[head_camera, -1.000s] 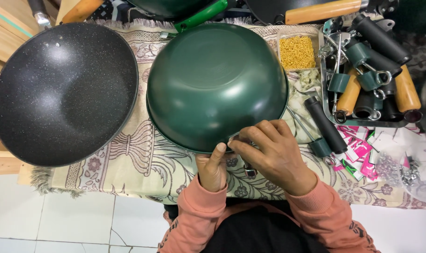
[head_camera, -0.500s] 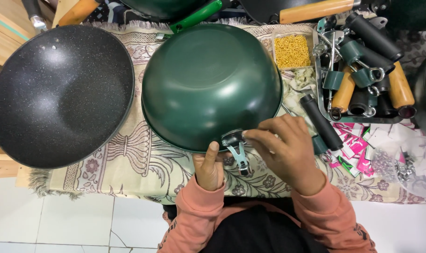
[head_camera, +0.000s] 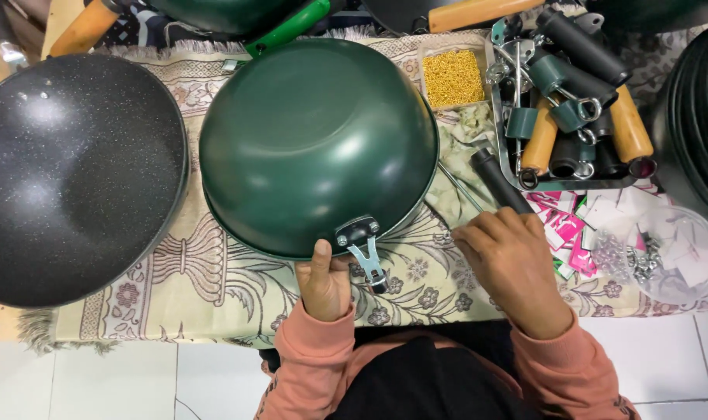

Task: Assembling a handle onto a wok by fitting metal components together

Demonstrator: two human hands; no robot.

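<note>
My left hand [head_camera: 324, 281] pinches the near rim of the upturned dark green metal wok [head_camera: 317, 144] on the cloth-covered tabletop [head_camera: 206, 272], beside its riveted handle bracket [head_camera: 362, 245]. My right hand [head_camera: 516, 268] curls around a black handle grip [head_camera: 498, 180]. The wok looks stiff, heavy and slick; I judge the rim the safest hold.

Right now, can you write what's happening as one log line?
left hand: steadies green pan rim | bracket: on pan, no handle | right hand: on black handle
</note>
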